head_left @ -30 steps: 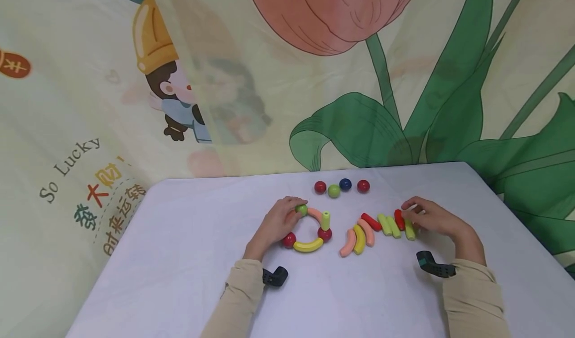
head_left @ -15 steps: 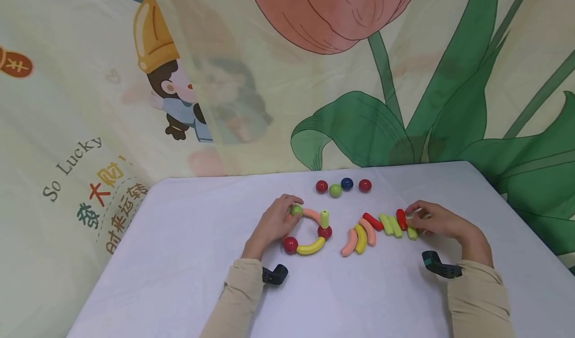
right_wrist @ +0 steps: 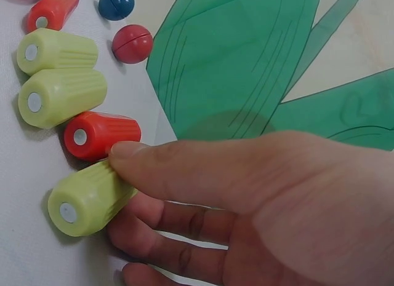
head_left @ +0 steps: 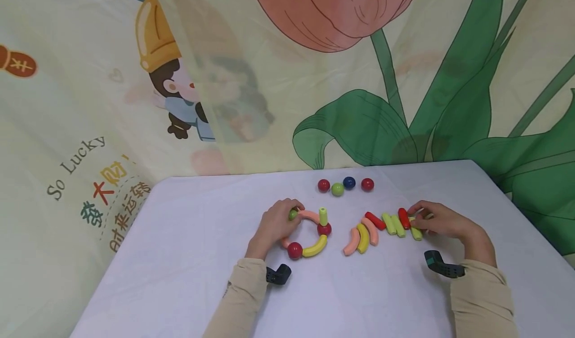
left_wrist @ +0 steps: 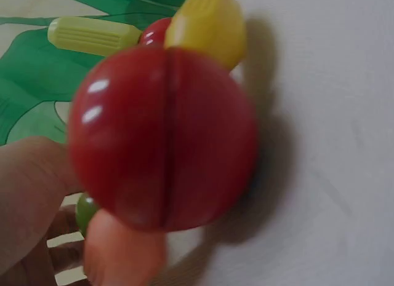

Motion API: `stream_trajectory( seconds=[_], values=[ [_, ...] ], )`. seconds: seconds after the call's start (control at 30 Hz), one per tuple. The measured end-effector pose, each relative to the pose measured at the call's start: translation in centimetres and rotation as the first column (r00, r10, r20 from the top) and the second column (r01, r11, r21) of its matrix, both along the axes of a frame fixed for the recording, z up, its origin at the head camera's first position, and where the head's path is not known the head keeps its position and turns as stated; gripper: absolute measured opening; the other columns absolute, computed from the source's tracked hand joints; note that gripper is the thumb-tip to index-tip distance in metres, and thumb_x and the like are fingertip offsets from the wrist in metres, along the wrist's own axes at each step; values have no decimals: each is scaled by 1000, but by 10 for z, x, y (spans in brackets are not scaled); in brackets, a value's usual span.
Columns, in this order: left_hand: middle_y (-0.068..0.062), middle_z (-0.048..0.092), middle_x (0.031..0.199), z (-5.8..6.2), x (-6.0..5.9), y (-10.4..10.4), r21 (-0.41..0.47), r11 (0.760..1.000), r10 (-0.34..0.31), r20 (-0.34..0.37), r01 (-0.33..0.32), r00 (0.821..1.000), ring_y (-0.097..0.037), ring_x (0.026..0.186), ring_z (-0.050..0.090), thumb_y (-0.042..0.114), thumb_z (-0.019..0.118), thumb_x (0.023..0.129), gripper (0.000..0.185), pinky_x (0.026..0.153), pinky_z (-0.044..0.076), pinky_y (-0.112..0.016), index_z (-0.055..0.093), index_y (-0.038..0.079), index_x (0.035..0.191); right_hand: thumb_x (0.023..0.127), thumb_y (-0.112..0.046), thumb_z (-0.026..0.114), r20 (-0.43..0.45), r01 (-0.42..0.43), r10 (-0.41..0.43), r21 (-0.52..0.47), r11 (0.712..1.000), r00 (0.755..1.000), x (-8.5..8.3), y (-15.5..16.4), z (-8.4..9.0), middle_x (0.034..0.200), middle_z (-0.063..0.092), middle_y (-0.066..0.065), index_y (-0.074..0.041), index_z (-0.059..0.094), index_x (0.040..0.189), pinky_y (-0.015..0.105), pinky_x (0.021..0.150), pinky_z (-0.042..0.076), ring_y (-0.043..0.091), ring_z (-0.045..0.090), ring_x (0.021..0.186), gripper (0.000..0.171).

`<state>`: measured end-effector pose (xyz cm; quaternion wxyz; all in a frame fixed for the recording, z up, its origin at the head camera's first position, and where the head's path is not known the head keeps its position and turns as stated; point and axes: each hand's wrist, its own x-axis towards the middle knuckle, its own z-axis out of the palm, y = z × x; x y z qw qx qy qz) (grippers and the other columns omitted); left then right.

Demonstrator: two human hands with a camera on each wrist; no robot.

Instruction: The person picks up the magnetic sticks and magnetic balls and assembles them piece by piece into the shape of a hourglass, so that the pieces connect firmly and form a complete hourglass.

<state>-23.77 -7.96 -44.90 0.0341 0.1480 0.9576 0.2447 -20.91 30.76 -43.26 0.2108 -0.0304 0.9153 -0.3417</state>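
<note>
Four balls (head_left: 345, 184) lie at the table's (head_left: 188, 258) 12 o'clock. Left hand (head_left: 271, 226) fingers curl on the ring's (head_left: 307, 230) green ball (head_left: 293, 214), at its 10 o'clock. Right hand (head_left: 442, 221) pinches the rightmost of three green pegs (head_left: 415, 230), beside two red ones.

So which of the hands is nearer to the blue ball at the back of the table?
Left, narrowly. The left hand lies left of the blue ball; the right hand lies farther right.

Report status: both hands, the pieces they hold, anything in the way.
Left hand grips ring of pieces. Right hand pinches light green stick. Red stick alongside, touching.
</note>
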Motion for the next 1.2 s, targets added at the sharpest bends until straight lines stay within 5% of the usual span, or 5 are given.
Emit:
stream_trajectory(
  seconds=[0.3,0.63,0.9,1.2],
  values=[
    [0,61,119,-3,1,4,-5,991,-134,-76,134,988,-21,109,56,23,63,90,30,95,44,-42,64,21,120,91,-26,61,6,19,-20,11,1000,1000,-1,0,-1,105,55,19,3,48,121,32,73,50,21,53,88,43],
    [1,60,91,2,2,2,-61,997,-40,-62,36,997,-14,78,51,20,62,89,19,67,45,-30,68,19,108,90,-25,60,8,17,-17,15,1000,1000,-1,-1,0,101,57,16,3,50,118,30,71,50,21,53,87,41],
    [-1,62,112,0,3,10,-62,988,-147,-68,143,987,-19,102,55,20,62,90,30,87,48,-37,64,19,120,91,-24,59,12,16,-16,50,999,1000,1,0,1,100,57,12,5,53,119,32,73,51,21,52,88,41],
    [1,60,91,6,2,6,-84,994,-71,-46,67,996,-14,78,51,19,62,89,19,63,45,-29,67,19,107,89,-21,59,-55,38,-37,16,999,998,0,0,0,105,53,14,1,54,118,35,76,52,28,51,98,36]
  ],
)
